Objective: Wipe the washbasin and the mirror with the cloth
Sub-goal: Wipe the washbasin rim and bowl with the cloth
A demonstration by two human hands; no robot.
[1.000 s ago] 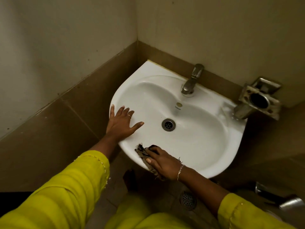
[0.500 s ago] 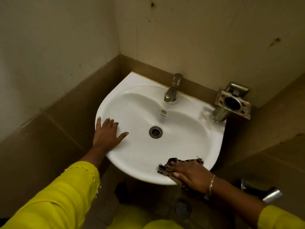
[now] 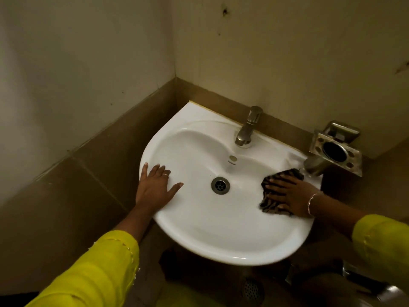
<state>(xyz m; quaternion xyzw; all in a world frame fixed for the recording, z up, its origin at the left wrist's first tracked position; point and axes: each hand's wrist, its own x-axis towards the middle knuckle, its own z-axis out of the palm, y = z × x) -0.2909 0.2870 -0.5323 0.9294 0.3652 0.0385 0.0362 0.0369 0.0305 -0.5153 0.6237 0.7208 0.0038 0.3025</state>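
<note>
Head camera looks down on your two hands at the white washbasin [image 3: 221, 235], which is fixed into a corner of the wall. Your left hand [image 3: 155, 189] lies flat on the basin's left rim, fingers straight and spread a little, thumb stretched out toward the drain [image 3: 220, 185]; it holds nothing and only rests on the porcelain. A ring [image 3: 166, 174] shows on one of its fingers.

Your right hand [image 3: 290, 196] is spread flat, palm down, on the striped cloth [image 3: 282, 175], pressing it against the inside of the bowl on the right side, just below the rim. Your fingers are straight and point toward the drain, not curled round the fabric. The cloth is bunched under the hand, with its edges showing beyond your fingertips and above your knuckles. A bracelet [image 3: 311, 203] circles that wrist.

The tap [image 3: 247, 127] stands at the back of the basin, apart from both hands. A metal holder [image 3: 335, 149] hangs on the wall just beside the basin's right back corner, near the cloth's upper edge. Yellow sleeves cover both your forearms.
</note>
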